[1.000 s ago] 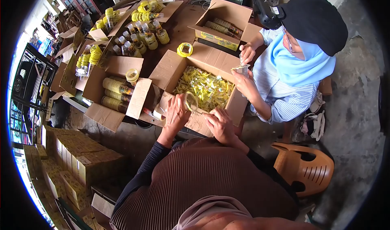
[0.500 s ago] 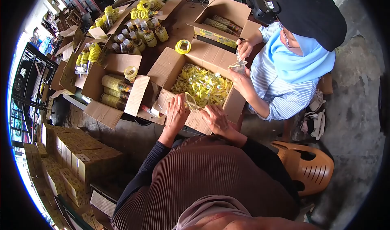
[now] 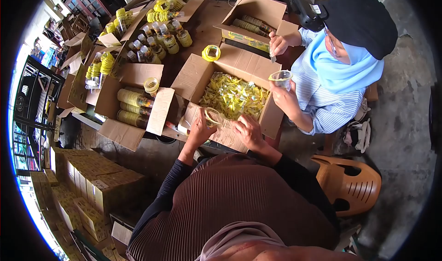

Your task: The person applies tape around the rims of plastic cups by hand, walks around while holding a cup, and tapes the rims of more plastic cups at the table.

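The left hand (image 3: 201,129) pinches the clear cup (image 3: 213,117) at the seven o'clock edge of the open carton (image 3: 253,62), seemingly to steady it, while the right hand (image 3: 249,131), at the cup's four o'clock, bends its fingers around something I cannot tell.

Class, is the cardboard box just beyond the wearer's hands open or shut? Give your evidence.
Open: the cardboard box's flaps are spread outward, and yellow pieces inside show from above.

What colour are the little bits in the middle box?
Those little bits look mostly yellow, some whitish, best in the head view.
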Demonstrator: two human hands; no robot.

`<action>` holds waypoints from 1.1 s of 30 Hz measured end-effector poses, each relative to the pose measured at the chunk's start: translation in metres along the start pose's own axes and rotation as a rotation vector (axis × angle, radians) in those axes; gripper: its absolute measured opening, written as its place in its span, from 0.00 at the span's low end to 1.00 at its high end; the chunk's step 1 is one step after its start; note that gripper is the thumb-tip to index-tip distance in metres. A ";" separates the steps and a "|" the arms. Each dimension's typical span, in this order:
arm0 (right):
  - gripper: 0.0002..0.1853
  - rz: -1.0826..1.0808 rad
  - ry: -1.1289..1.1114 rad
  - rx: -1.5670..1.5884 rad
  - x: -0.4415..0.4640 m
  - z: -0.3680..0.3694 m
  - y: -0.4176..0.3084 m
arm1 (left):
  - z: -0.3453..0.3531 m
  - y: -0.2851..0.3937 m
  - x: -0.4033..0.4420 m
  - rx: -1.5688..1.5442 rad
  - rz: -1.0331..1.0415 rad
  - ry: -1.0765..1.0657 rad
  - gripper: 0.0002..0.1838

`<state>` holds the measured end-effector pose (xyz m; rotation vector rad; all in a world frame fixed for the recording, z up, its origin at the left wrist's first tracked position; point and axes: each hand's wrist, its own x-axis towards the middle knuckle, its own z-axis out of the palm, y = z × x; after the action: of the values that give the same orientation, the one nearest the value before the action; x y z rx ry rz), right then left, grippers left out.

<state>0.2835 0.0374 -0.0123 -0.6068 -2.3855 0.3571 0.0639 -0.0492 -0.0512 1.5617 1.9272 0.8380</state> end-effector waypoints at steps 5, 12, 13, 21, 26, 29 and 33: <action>0.13 -0.012 0.017 -0.033 0.002 0.010 -0.014 | -0.013 -0.011 0.004 -0.096 0.003 -0.065 0.55; 0.13 0.018 0.089 -0.032 0.012 0.014 -0.030 | -0.052 0.017 0.004 -0.215 0.033 -0.091 0.39; 0.13 0.033 0.095 -0.030 0.012 0.015 -0.031 | -0.051 0.014 0.005 -0.261 0.077 -0.079 0.35; 0.12 0.154 0.141 -0.064 0.015 0.030 -0.043 | -0.040 0.012 0.005 -0.462 0.115 -0.067 0.28; 0.10 0.219 0.127 -0.045 0.015 0.031 -0.037 | -0.024 0.010 0.000 -0.751 0.094 -0.160 0.31; 0.08 0.329 0.101 0.032 0.007 0.037 -0.019 | -0.012 0.018 -0.001 -0.709 0.144 -0.193 0.32; 0.07 0.418 0.270 0.128 0.007 0.021 -0.019 | -0.010 0.024 0.000 -0.745 0.096 -0.128 0.31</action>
<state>0.2587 0.0226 -0.0176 -1.0263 -1.9541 0.5631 0.0723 -0.0475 -0.0268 1.2042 1.2304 1.2729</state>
